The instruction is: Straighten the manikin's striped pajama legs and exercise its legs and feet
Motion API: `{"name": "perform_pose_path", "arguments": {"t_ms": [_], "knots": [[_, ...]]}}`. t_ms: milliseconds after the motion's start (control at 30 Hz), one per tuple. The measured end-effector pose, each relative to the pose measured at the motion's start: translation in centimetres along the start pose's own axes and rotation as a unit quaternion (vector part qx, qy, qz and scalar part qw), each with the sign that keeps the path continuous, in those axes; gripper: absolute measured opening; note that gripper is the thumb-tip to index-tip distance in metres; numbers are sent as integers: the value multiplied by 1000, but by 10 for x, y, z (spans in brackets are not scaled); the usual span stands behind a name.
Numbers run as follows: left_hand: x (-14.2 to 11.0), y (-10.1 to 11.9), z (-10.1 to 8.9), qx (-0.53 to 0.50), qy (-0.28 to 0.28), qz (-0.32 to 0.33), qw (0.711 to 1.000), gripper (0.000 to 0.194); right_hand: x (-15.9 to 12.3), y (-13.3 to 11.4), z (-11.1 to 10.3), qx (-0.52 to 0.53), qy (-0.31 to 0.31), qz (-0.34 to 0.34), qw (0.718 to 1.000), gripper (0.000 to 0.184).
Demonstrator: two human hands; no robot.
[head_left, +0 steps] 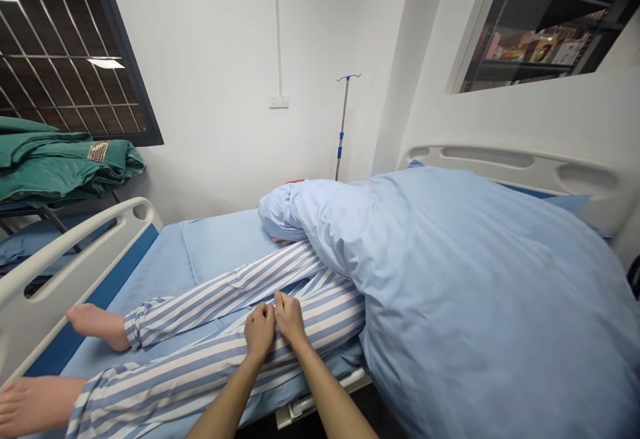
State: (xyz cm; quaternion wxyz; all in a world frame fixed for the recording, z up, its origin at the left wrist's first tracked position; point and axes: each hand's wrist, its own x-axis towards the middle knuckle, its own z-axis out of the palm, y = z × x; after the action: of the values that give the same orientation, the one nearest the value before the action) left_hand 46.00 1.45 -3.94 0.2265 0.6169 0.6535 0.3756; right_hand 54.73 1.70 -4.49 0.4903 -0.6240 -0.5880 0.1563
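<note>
Stretched on the bed lies a manikin-like figure in blue-and-white striped trousers [195, 355], its bare feet [97, 324] to the left. My left hand [261, 327] is closed, knuckles up, on the thigh of the nearer leg. Close beside it, my right hand [289, 314] is closed too, its fingers curled at the trouser fabric. The fingertips of both hands are mostly hidden. A light blue quilt [440, 259] is bunched over the figure's upper body, which is covered from sight.
The bed has a pale footboard [75, 252] at left and a headboard [530, 159] at right. Behind it stands an IV pole [343, 125] against the wall. Green folded fabric [65, 165] lies at far left. A bed rail [320, 399] runs low along the near side.
</note>
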Motion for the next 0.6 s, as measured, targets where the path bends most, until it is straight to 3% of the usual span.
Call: {"name": "perform_pose_path", "arguments": {"t_ms": [200, 333, 600], "knots": [[13, 30, 6, -104, 47, -7, 993, 34, 5, 6, -1, 143, 34, 47, 988, 51], [8, 27, 22, -109, 39, -20, 993, 32, 6, 7, -2, 185, 37, 73, 979, 50], [-1, 10, 35, 61, -7, 27, 998, 23, 6, 10, 1, 159, 45, 69, 984, 50]]}}
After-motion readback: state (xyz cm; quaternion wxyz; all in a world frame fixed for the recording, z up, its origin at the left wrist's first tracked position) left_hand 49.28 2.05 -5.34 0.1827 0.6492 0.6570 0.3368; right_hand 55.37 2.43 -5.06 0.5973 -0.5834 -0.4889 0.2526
